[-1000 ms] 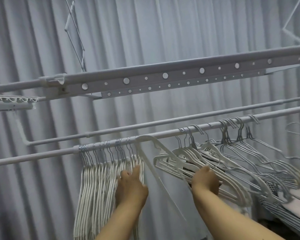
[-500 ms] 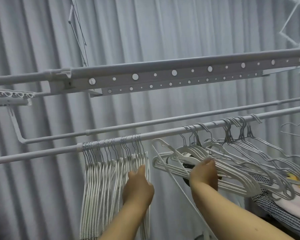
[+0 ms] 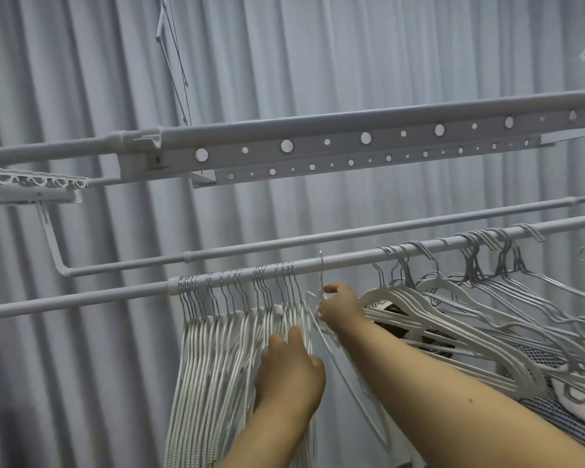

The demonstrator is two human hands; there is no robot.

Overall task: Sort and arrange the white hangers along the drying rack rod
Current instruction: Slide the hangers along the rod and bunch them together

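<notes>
The right hand (image 3: 340,307) pinches the thin wire neck of a single white hanger (image 3: 321,282) between thumb and fingertips; that hanger's hook rises just above the hand and stands at the drying rack rod (image 3: 345,261), in the gap between two groups of hangers. Whether the hook is seated over the rod or only beside it cannot be told. Its white arms trail down below the hand, past the forearm.

Just left and lower, the left hand (image 3: 289,373) lies flat with straight fingers against the near edge of the packed hanger bundle (image 3: 223,349) — pressing it, gripping nothing. That bundle hangs upright from the rod, its metal hooks crowded side by side directly up and left of the left hand, its white arms falling in close parallel lines.

To the right of the right hand, the loose hangers (image 3: 453,319) hang from the same rod in uneven clusters, tilted and fanned out, overlapping one another — thicker white plastic ones nearest the hand, thinner wire ones beyond.

Above both hands a second, thinner rod (image 3: 284,243) runs parallel behind the first, and higher still a perforated rail (image 3: 352,143) crosses the view. Pleated grey curtains (image 3: 318,62) fill the background.
</notes>
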